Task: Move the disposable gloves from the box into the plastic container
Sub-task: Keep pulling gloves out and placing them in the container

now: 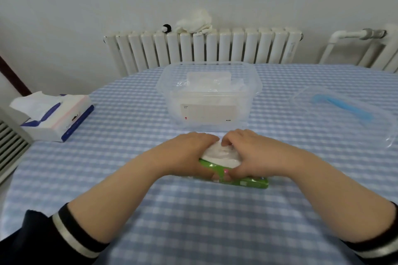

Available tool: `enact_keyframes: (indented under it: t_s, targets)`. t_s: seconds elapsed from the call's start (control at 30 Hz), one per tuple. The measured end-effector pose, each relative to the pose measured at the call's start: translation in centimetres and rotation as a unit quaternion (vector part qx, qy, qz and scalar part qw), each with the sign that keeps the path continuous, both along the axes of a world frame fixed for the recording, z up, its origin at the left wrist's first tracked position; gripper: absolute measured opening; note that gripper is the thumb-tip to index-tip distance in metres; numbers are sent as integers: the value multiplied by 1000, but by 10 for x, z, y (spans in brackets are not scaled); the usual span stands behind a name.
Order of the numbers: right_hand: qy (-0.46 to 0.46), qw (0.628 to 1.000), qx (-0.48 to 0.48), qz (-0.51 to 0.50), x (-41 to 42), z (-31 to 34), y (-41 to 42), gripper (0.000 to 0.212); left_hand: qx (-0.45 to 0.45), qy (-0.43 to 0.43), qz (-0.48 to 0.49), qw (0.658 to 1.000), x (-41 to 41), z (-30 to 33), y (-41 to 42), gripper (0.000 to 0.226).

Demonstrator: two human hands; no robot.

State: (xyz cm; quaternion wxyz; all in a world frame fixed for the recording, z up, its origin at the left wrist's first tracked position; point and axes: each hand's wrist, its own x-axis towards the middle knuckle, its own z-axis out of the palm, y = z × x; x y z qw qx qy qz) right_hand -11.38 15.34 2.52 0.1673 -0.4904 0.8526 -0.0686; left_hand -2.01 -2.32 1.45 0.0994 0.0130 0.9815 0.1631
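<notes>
Around you: tissue pack (pixel 56 114) sits far left on the checked tablecloth (pixel 133 178), white with blue ends, one tissue pulled up out of its slot. Clear lid (pixel 344 112) with a blue strip lies far right, well apart from everything else. Radiator (pixel 202 47) runs along the wall behind the table, with a crumpled white cloth (pixel 195 22) on top of it. Nothing stands between your hands and the plastic container (pixel 207 97).

Container is straight ahead, just beyond your hands, open on top. It's clear-walled with a pale label on the near side, and already has some translucent white material inside; can't tell how much.

Green box (pixel 243 182) lies flat on the cloth at centre near, mostly covered by your hands; only its near edge and right end show. A wad of disposable gloves (pixel 219 155), white and crinkled, bulges up out of the box top between your two hands.

Your left hand (pixel 185 155) wraps over the left side of the wad and box, fingers curled down around them. Your right hand (pixel 256 155) covers the right side, fingertips bent in and pinching the top of the glove wad, thumb down on the box. Both forearms are bare, dark striped cuffs pushed back.
</notes>
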Motion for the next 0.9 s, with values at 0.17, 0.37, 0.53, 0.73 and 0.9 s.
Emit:
enact_keyframes:
  t_s: [0.17,0.37,0.53,0.73,0.9]
  targets:
    - [-101,989,-96,-54,-26,-9,2,48,87,46,10,995,-12,-12,1,71]
    - [-137,960,-221,-104,-32,-16,-4,8,113,73,17,991,-19,-24,-5,67]
    - [-97,947,-294,-82,-24,-19,-7,8,118,88,1,989,-18,-26,-5,60]
    - [-85,921,-378,-51,-15,-12,-9,18,151,53,14,987,-19,-19,-6,41]
    - [-101,902,-419,-38,-16,-4,-14,18,150,54,26,987,-20,-19,-6,42]
